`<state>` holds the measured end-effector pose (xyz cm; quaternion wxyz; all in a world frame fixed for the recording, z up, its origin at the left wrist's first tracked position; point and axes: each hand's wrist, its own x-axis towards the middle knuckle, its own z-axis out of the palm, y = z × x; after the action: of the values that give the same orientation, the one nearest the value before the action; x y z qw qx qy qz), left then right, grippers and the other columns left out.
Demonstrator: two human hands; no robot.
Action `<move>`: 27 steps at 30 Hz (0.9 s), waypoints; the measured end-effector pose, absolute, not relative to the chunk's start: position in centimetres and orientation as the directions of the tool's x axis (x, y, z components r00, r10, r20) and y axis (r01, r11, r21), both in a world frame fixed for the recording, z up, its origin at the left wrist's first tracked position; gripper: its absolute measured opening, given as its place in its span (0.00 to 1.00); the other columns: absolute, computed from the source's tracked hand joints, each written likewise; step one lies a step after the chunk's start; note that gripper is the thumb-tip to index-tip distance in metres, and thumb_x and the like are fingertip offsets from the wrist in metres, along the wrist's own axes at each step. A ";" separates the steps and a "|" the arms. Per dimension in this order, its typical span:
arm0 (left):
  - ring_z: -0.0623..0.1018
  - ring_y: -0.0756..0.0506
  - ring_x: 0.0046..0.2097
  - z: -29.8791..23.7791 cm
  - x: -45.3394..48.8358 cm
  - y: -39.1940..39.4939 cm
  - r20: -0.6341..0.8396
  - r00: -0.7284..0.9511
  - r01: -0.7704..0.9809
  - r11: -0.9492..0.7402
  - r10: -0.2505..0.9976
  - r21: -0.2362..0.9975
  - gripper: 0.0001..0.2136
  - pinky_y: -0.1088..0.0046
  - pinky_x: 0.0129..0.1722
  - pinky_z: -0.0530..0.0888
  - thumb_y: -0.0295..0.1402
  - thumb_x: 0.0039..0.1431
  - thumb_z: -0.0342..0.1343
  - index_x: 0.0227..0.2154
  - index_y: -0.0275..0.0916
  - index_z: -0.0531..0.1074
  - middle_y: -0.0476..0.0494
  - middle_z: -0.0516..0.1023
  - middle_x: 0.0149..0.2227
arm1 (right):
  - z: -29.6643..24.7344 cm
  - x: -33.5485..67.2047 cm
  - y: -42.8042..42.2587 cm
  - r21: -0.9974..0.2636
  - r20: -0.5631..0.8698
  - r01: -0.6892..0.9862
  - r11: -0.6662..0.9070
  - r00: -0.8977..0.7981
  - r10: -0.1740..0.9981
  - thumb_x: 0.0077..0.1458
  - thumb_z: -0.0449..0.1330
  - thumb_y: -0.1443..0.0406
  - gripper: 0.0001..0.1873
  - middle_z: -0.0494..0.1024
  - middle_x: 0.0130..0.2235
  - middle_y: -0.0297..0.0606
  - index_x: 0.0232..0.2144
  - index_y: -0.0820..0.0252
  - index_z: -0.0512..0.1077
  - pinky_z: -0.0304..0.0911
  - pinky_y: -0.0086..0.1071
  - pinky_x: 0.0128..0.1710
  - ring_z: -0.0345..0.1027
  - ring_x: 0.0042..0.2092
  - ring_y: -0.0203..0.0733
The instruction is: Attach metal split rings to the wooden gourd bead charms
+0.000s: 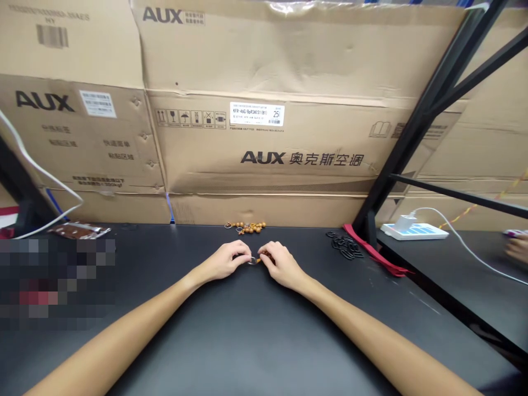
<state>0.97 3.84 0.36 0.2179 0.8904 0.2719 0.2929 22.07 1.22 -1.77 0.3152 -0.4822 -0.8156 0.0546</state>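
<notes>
Both my hands meet at the middle of a black table (264, 330). My left hand (226, 262) pinches a small metal key ring (252, 260) with its fingers closed. My right hand (280, 264) is closed too, holding a small brown bead pendant (261, 257) right against the ring. Behind my hands, near the cardboard, lies a small heap of brown wooden bead pendants with rings (246, 226).
Large AUX cardboard boxes (272, 143) wall off the back of the table. A pile of black rings (345, 245) and a red strip (373, 252) lie at the right by a black rack post (416, 126). A white power strip (413, 231) sits beyond. Another person's hand (517, 246) shows far right.
</notes>
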 end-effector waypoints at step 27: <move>0.72 0.46 0.40 0.3 1.1 2.6 0.552 0.752 0.483 -0.871 0.361 -0.088 0.13 0.66 0.41 0.67 0.32 0.67 0.44 0.36 0.39 0.74 0.41 0.75 0.40 | -0.7 21.6 0.0 -0.336 0.490 0.568 0.751 -0.575 0.655 0.62 0.54 0.65 0.08 0.72 0.40 0.38 0.32 0.57 0.71 0.61 0.38 0.49 0.62 0.44 0.41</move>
<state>1.09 2.60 0.34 -0.1131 0.9291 0.2271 0.2692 21.65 0.03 -0.70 0.3049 -0.3456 -0.8846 0.0711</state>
